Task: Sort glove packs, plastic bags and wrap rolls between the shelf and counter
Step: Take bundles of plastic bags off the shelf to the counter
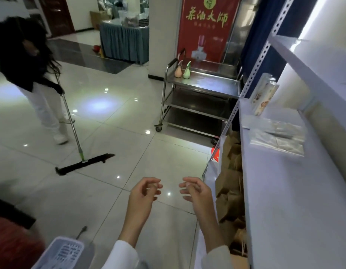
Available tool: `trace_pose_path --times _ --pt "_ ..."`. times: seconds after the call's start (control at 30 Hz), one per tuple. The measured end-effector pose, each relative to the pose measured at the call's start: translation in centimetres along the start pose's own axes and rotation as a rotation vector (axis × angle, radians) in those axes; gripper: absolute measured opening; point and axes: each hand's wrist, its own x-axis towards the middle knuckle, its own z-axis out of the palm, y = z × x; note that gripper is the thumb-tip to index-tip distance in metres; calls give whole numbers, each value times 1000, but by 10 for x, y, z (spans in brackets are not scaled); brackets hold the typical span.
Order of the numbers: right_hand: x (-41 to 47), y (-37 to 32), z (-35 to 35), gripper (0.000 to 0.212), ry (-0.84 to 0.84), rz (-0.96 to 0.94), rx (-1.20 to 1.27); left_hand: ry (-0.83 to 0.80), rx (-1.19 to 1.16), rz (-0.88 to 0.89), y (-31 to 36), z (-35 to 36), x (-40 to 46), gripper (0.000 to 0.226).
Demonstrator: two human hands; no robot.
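My left hand (144,195) and my right hand (195,193) hover side by side over the tiled floor, fingers loosely curled, holding nothing. To their right stands a white metal shelf (285,191). On its middle board lie flat clear plastic bags (277,136), and behind them a boxed wrap roll (263,96) stands upright. A long pale roll (327,129) lies along the back of the board. Both hands are well short of these items.
Brown paper bags (230,193) fill the shelf's lower level. A steel trolley (199,98) with two small bottles stands ahead. A person (32,74) mops the floor at left. A white plastic basket (61,253) sits at the bottom left.
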Motion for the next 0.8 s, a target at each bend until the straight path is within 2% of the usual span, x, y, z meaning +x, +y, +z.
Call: trace_pose_path --times 0.3,0.47,0.67,0.8 --pt "132 -46 23 15 20 -53 -116 -114 -13 -2 21 24 145 20" --pt "177 -60 14 13 104 -40 -101 -183 -4 33 40 47 204 14" --pt "216 -66 -24 16 183 22 -40 -312 34 16 42 103 248 16" --pt "243 -78 -68 18 276 28 0 -396 177 97 51 154 278 19"
